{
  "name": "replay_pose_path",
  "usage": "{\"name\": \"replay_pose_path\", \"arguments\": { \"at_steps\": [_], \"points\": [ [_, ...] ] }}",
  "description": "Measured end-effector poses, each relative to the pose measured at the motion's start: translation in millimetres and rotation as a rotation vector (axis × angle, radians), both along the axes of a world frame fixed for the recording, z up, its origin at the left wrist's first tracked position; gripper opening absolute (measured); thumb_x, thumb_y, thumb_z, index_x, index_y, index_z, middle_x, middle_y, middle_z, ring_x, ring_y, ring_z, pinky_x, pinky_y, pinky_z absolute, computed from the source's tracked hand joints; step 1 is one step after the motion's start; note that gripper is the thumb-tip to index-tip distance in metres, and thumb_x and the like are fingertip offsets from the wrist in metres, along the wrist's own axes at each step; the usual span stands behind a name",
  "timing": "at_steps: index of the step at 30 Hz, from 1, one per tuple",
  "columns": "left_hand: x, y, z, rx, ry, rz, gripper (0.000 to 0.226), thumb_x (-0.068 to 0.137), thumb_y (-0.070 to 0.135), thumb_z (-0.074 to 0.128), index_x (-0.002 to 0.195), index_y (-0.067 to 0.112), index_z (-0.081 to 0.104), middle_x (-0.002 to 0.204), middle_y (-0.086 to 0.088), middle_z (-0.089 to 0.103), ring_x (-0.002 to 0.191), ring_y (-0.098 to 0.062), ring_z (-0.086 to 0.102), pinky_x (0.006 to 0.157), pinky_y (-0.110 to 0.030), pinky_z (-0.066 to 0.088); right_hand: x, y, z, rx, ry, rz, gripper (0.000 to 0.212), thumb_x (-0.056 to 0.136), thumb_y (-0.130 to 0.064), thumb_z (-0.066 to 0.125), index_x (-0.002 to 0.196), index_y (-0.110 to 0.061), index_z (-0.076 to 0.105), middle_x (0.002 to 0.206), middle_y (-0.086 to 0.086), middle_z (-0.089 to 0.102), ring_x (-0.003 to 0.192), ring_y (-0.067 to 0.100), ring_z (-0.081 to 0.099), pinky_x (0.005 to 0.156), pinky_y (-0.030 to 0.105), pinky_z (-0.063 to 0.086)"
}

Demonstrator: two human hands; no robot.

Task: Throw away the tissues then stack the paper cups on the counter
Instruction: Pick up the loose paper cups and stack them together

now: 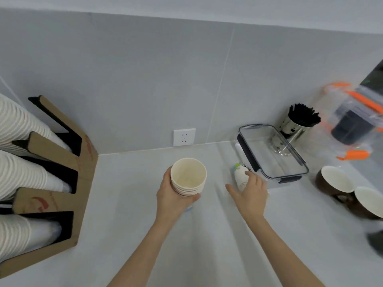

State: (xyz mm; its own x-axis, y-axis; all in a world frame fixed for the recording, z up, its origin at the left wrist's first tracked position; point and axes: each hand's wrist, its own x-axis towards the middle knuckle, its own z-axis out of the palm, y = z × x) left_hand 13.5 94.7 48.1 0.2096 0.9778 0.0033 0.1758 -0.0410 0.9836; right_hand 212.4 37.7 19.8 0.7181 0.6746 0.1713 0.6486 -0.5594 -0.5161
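My left hand grips a stack of several cream paper cups, held upright above the white counter with the open mouth facing up. To its right a single paper cup with a green and blue print lies on its side on the counter. My right hand rests over that cup, fingers spread and curling onto it; whether it has closed on the cup I cannot tell. No tissues show in this view.
A cardboard dispenser with rows of white cups stands at the left. A clear container, a steel holder of black sticks, an orange-clipped box and two brown cups crowd the right. A wall socket sits behind.
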Motion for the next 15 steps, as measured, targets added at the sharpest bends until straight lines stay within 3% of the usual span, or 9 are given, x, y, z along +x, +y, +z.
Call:
{"name": "replay_pose_path", "arguments": {
  "at_steps": [5, 9, 15],
  "points": [
    [23, -18, -7, 0.004, 0.03, -0.079, 0.085, 0.04, 0.024, 0.088, 0.098, 0.062, 0.039, 0.106, 0.03, 0.056, 0.096, 0.021, 0.049, 0.074, 0.002, 0.039, 17, -17, -28, -0.136, 0.082, -0.229, 0.106, 0.06, -0.049, 0.078, 0.137, 0.002, 0.026, 0.14, 0.023, 0.038, 0.132, 0.039, 0.031, 0.112, 0.046, 0.024],
    [27, -22, -9, 0.012, 0.065, -0.084, 0.088, 0.041, 0.022, 0.088, 0.099, 0.064, 0.037, 0.106, 0.031, 0.055, 0.095, 0.024, 0.046, 0.073, 0.007, 0.035, 30, -17, -32, -0.065, 0.204, -0.247, 0.093, 0.067, -0.032, 0.075, 0.138, 0.002, 0.023, 0.137, 0.025, 0.04, 0.126, 0.04, 0.037, 0.107, 0.044, 0.029],
    [20, -21, -7, 0.013, 0.093, -0.031, 0.085, 0.041, 0.023, 0.087, 0.097, 0.064, 0.038, 0.101, 0.035, 0.056, 0.092, 0.024, 0.048, 0.07, 0.007, 0.035, 17, -14, 32, 0.283, 0.314, -0.001, 0.091, 0.059, -0.035, 0.08, 0.133, -0.01, 0.033, 0.133, 0.006, 0.046, 0.125, 0.029, 0.041, 0.105, 0.045, 0.036]
  ]
}}
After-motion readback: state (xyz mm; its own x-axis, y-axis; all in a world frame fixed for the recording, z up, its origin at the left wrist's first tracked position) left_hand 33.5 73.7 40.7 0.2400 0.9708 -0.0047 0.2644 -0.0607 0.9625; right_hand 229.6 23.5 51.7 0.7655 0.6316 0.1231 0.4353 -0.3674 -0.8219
